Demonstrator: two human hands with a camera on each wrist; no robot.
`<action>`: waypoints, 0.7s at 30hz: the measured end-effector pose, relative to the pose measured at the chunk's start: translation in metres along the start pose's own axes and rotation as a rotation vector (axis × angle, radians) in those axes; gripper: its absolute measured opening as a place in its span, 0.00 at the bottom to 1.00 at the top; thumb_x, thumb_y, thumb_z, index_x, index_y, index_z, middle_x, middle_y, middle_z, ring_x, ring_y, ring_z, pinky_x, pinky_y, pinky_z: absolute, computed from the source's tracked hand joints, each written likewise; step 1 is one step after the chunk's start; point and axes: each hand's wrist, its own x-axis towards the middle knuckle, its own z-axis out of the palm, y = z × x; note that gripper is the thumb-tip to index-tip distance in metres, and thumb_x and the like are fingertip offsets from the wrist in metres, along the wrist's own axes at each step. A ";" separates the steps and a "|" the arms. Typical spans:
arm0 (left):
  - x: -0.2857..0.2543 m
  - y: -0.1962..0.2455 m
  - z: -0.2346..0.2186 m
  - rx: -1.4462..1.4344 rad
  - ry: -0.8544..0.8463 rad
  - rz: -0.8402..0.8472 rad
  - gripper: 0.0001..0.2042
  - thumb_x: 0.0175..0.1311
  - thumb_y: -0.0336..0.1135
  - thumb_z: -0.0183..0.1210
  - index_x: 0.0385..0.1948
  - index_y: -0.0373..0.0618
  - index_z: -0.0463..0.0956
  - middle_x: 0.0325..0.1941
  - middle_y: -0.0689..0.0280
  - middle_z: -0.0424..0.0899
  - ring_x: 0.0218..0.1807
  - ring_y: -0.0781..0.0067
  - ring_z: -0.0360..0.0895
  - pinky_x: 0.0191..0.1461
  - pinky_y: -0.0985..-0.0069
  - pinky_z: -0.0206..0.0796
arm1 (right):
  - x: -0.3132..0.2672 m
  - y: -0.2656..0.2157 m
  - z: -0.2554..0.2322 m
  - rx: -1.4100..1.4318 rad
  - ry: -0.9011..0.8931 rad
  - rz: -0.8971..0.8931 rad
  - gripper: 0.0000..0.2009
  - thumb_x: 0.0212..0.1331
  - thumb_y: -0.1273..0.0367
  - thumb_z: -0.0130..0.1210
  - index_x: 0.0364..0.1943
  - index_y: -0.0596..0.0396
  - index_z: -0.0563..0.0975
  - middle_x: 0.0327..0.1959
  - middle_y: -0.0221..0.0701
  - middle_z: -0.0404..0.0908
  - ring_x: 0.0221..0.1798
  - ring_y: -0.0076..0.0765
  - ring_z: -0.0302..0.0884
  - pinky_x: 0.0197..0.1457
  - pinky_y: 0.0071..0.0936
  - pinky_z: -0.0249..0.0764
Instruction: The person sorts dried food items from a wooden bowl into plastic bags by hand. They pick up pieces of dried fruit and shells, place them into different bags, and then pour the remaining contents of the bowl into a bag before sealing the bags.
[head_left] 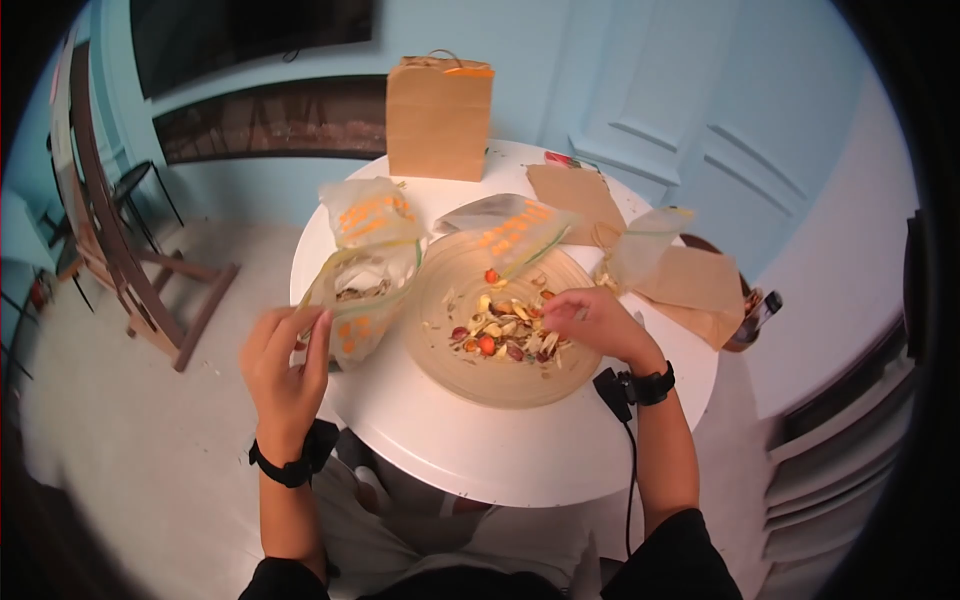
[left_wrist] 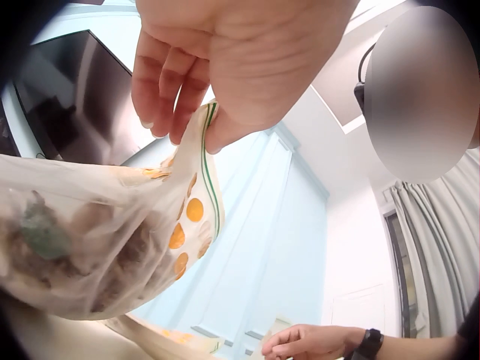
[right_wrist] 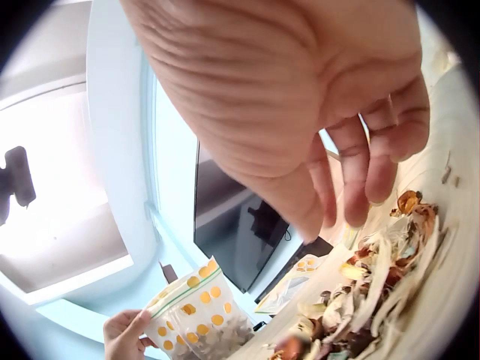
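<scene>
My left hand [head_left: 285,365] pinches the rim of a clear zip bag [left_wrist: 180,217] with orange dots, which holds dried plant pieces and stands open left of the bowl. Over the right side of the wide wooden bowl [head_left: 440,355], my right hand [head_left: 600,322] hovers with relaxed, slightly bent fingers, holding nothing that shows. Dried petals and slices [right_wrist: 375,277], red, yellow and brown, lie heaped in the bowl just below those fingertips. Another dotted bag [head_left: 520,235] lies across the bowl's far rim.
A brown paper bag [head_left: 440,120] stands at the table's back. Flat paper bags [head_left: 575,200] and another clear bag [head_left: 650,240] lie at the back right, near a round container with bottles [head_left: 768,305]. A further dotted bag [head_left: 370,210] sits at the back left.
</scene>
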 end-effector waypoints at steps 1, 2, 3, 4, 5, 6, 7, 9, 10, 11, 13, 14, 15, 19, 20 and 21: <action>-0.002 0.000 0.003 0.016 -0.002 0.024 0.02 0.62 0.23 0.67 0.34 0.36 0.83 0.32 0.60 0.84 0.30 0.71 0.79 0.29 0.78 0.70 | -0.002 -0.001 0.003 -0.059 -0.047 -0.067 0.14 0.63 0.63 0.66 0.46 0.58 0.85 0.40 0.30 0.86 0.40 0.24 0.79 0.43 0.24 0.76; -0.004 0.000 0.006 0.032 -0.003 0.047 0.03 0.61 0.23 0.67 0.33 0.37 0.83 0.32 0.59 0.84 0.29 0.69 0.79 0.28 0.78 0.71 | -0.004 0.000 0.007 -0.082 -0.033 -0.224 0.12 0.60 0.63 0.66 0.43 0.55 0.86 0.41 0.35 0.86 0.39 0.32 0.81 0.42 0.29 0.76; -0.004 0.002 0.007 0.048 -0.003 0.067 0.03 0.60 0.22 0.68 0.33 0.37 0.84 0.32 0.59 0.84 0.29 0.68 0.80 0.27 0.77 0.72 | -0.003 0.005 0.011 -0.179 -0.028 -0.296 0.11 0.60 0.64 0.65 0.43 0.55 0.86 0.41 0.36 0.86 0.39 0.35 0.81 0.41 0.31 0.76; -0.004 0.007 0.008 0.056 -0.019 0.066 0.03 0.60 0.22 0.68 0.33 0.37 0.83 0.32 0.58 0.84 0.29 0.68 0.80 0.28 0.77 0.72 | -0.001 0.010 0.015 -0.277 -0.029 -0.363 0.11 0.60 0.64 0.65 0.42 0.54 0.86 0.41 0.37 0.85 0.40 0.37 0.81 0.41 0.33 0.76; -0.006 0.012 0.008 0.078 -0.035 0.071 0.03 0.60 0.22 0.68 0.33 0.37 0.83 0.33 0.58 0.84 0.29 0.68 0.80 0.28 0.77 0.72 | -0.001 0.016 0.021 -0.379 -0.032 -0.427 0.10 0.60 0.65 0.64 0.42 0.54 0.86 0.42 0.38 0.85 0.40 0.39 0.82 0.41 0.35 0.76; -0.008 0.015 0.007 0.098 -0.049 0.073 0.03 0.60 0.22 0.68 0.33 0.37 0.83 0.33 0.58 0.84 0.29 0.68 0.80 0.28 0.77 0.72 | -0.001 0.020 0.027 -0.369 0.022 -0.409 0.10 0.60 0.66 0.65 0.42 0.54 0.86 0.39 0.37 0.85 0.41 0.41 0.81 0.42 0.35 0.75; -0.010 0.019 0.006 0.116 -0.059 0.073 0.03 0.60 0.22 0.68 0.33 0.37 0.83 0.33 0.58 0.84 0.29 0.68 0.81 0.28 0.77 0.72 | 0.001 0.021 0.032 -0.364 0.076 -0.391 0.10 0.59 0.66 0.65 0.41 0.54 0.86 0.36 0.36 0.85 0.41 0.42 0.80 0.44 0.35 0.74; -0.018 0.027 0.005 0.138 -0.097 0.079 0.04 0.59 0.22 0.69 0.33 0.37 0.83 0.34 0.58 0.85 0.28 0.67 0.81 0.29 0.76 0.73 | 0.002 0.019 0.035 -0.255 0.098 -0.309 0.09 0.60 0.68 0.64 0.42 0.56 0.86 0.33 0.35 0.85 0.41 0.41 0.79 0.45 0.34 0.74; -0.023 0.031 0.006 0.137 -0.111 0.096 0.05 0.59 0.22 0.69 0.34 0.38 0.83 0.34 0.58 0.85 0.28 0.66 0.81 0.29 0.76 0.73 | 0.001 0.015 0.030 -0.150 0.065 -0.246 0.09 0.62 0.69 0.64 0.42 0.58 0.85 0.32 0.35 0.86 0.39 0.38 0.80 0.43 0.33 0.74; -0.027 0.036 0.007 0.135 -0.123 0.112 0.05 0.58 0.22 0.69 0.34 0.38 0.83 0.34 0.58 0.85 0.28 0.65 0.81 0.29 0.75 0.73 | 0.000 0.014 0.026 -0.047 0.030 -0.183 0.09 0.63 0.69 0.63 0.43 0.59 0.85 0.32 0.34 0.86 0.37 0.35 0.80 0.42 0.31 0.75; -0.036 0.044 0.010 0.133 -0.159 0.093 0.06 0.57 0.22 0.70 0.33 0.39 0.83 0.34 0.58 0.85 0.29 0.64 0.81 0.30 0.74 0.74 | 0.001 0.021 0.025 0.229 0.018 -0.098 0.09 0.66 0.71 0.60 0.44 0.64 0.83 0.32 0.34 0.87 0.36 0.27 0.81 0.41 0.26 0.76; -0.040 0.048 0.010 0.131 -0.175 0.086 0.06 0.56 0.22 0.70 0.33 0.39 0.84 0.34 0.58 0.85 0.29 0.64 0.81 0.30 0.74 0.74 | 0.001 0.022 0.024 0.368 0.012 -0.055 0.09 0.67 0.72 0.59 0.45 0.66 0.82 0.32 0.34 0.87 0.35 0.24 0.81 0.40 0.23 0.76; -0.043 0.051 0.011 0.129 -0.191 0.080 0.06 0.56 0.22 0.70 0.33 0.39 0.84 0.34 0.58 0.85 0.29 0.64 0.81 0.30 0.73 0.74 | 0.000 0.022 0.022 0.426 -0.017 -0.047 0.10 0.69 0.72 0.58 0.46 0.68 0.82 0.33 0.33 0.87 0.35 0.21 0.81 0.40 0.22 0.76; -0.050 0.061 0.012 0.123 -0.240 0.081 0.05 0.59 0.21 0.69 0.35 0.36 0.84 0.35 0.57 0.85 0.31 0.68 0.81 0.30 0.77 0.74 | -0.001 0.022 0.019 0.687 -0.045 -0.026 0.11 0.71 0.73 0.56 0.48 0.70 0.81 0.37 0.33 0.88 0.36 0.18 0.81 0.41 0.19 0.76; -0.052 0.060 0.010 0.141 -0.241 0.098 0.05 0.59 0.21 0.69 0.35 0.36 0.84 0.35 0.58 0.85 0.32 0.69 0.81 0.30 0.77 0.74 | 0.000 0.021 0.018 0.759 -0.030 -0.023 0.11 0.71 0.72 0.56 0.48 0.70 0.81 0.37 0.33 0.88 0.35 0.19 0.81 0.41 0.19 0.76; -0.051 0.061 0.010 0.133 -0.230 0.078 0.06 0.57 0.22 0.70 0.35 0.38 0.85 0.35 0.58 0.85 0.31 0.67 0.81 0.30 0.76 0.74 | -0.001 0.020 0.016 0.722 -0.035 -0.016 0.11 0.71 0.72 0.56 0.48 0.70 0.81 0.38 0.33 0.88 0.35 0.19 0.81 0.41 0.19 0.76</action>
